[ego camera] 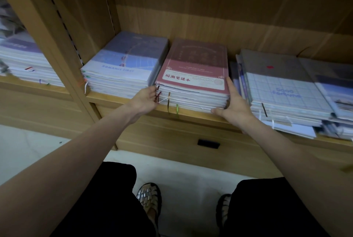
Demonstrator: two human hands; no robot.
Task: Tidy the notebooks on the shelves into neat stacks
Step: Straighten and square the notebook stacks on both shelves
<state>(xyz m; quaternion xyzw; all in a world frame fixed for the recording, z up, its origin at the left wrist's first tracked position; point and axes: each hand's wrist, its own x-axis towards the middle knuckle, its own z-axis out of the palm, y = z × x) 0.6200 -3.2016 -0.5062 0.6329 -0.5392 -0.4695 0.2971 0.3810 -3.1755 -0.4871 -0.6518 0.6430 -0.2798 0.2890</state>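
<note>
A stack of notebooks topped by a red cover [196, 64] sits in the middle of the wooden shelf [124, 101]. My left hand [145, 99] presses against its left front corner, fingers beside the ribbon bookmarks. My right hand [234, 104] clasps its right side, thumb under the front edge and fingers up along the side. Both hands grip the stack between them. A blue-covered stack [124, 64] lies just to its left, almost touching. To the right stands a grey grid-covered stack [282, 85], with loose notebooks sticking out beneath it.
Another pile of notebooks [24, 60] lies in the neighbouring bay at the far left, behind a wooden upright [57, 41]. Below the shelf is a drawer front with a dark handle slot [208, 144]. My feet in sandals stand on a pale floor [28, 152].
</note>
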